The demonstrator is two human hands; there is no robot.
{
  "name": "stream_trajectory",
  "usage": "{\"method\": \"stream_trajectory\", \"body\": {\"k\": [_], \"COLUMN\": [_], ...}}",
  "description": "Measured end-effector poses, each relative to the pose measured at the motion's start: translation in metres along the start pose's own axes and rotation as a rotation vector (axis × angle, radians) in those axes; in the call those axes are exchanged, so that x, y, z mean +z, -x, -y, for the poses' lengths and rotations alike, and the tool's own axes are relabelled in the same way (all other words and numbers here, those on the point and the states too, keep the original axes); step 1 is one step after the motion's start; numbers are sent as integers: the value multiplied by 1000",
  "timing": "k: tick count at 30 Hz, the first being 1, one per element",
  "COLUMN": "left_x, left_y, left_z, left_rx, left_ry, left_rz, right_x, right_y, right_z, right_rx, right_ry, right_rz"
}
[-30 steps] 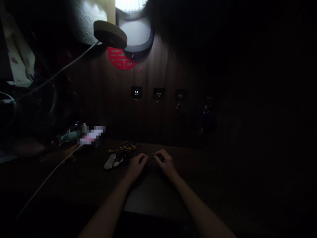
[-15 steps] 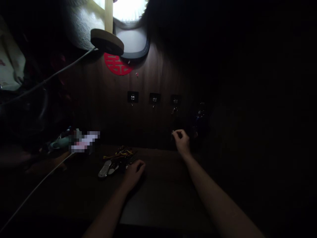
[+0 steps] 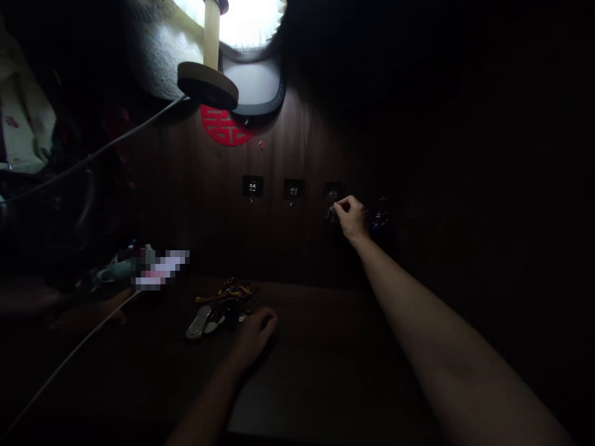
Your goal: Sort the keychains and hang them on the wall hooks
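High on the dark wood panel, my right hand (image 3: 352, 218) pinches thumb and forefinger together at the rightmost wall hook (image 3: 333, 191). A small shiny thing (image 3: 330, 212) glints at those fingertips, too dim to name. My left hand (image 3: 255, 334) rests on the dark tabletop (image 3: 316, 365) with its fingers curled; what they may hold is hidden. Just left of it lies a pile of small things, with yellow-brown cords (image 3: 227, 292) and a silver-grey oblong piece (image 3: 198, 322). The pile partly disappears behind the left hand.
Two more hooks (image 3: 253, 186) line the panel to the left. A bright lamp (image 3: 251, 25) and a round-based wooden stand (image 3: 208, 85) hang overhead near a red paper-cut (image 3: 225, 129). A white cable (image 3: 77, 344) crosses the left side. A dark glinting object (image 3: 381, 220) is right of the hand.
My right hand has risen from just above the table's back edge to the rightmost hook, its pinch still closed. My left hand stays beside the pile. The view has shifted slightly.
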State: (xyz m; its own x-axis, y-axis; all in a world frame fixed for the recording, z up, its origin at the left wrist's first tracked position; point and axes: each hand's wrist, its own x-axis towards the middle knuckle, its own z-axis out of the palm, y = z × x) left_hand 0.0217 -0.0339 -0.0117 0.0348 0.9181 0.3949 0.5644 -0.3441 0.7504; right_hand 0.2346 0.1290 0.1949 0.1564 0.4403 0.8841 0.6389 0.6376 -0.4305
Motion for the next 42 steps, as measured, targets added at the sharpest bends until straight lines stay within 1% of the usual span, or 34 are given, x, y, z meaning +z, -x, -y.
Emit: {"method": "stream_trajectory", "body": {"k": [2,4,6,10,12,14,17,21,23,25,29,32,35,38,42], "left_x": [0,0,0,1,1,1,1,1,1,1,2,2,2,1,0], "left_y": [0,1,0,-1,-1,-1,0,0,0,0,-1,-2,-2,-2,-2], "left_z": [-1,-1,0,3,4,4,3,2,2,3,6,6,6,5,3], "left_rx": [-1,-1,1,3,6,11,13,-7,-9,-6,-5,-9,1,0,-10], "left_ry": [-1,6,16,23,24,25,14,-3,-8,-8,-10,-25,-28,-37,-16], "left_rz": [-4,-9,-11,-7,3,10,2,15,24,26,28,33,32,16,-32], "right_x": [1,1,-1,-7,-9,-9,-6,0,2,3,2,0,-2,-3,-1], "right_y": [1,2,2,0,1,2,3,5,6,7,14,28,52,84,134], "right_z": [0,-1,-2,-6,-8,-8,-6,-5,-5,-7,-10,-13,-17,-21,-26], "right_rx": [-34,-49,-39,6,32,46,23,-78,-113,-87,42,86,149,239,332], "right_ry": [62,75,31,-89,-105,-92,-18,69,81,81,18,-125,-237,-277,-334], "right_rz": [44,60,7,-161,-185,-172,-97,52,90,83,26,36,83,109,198]}}
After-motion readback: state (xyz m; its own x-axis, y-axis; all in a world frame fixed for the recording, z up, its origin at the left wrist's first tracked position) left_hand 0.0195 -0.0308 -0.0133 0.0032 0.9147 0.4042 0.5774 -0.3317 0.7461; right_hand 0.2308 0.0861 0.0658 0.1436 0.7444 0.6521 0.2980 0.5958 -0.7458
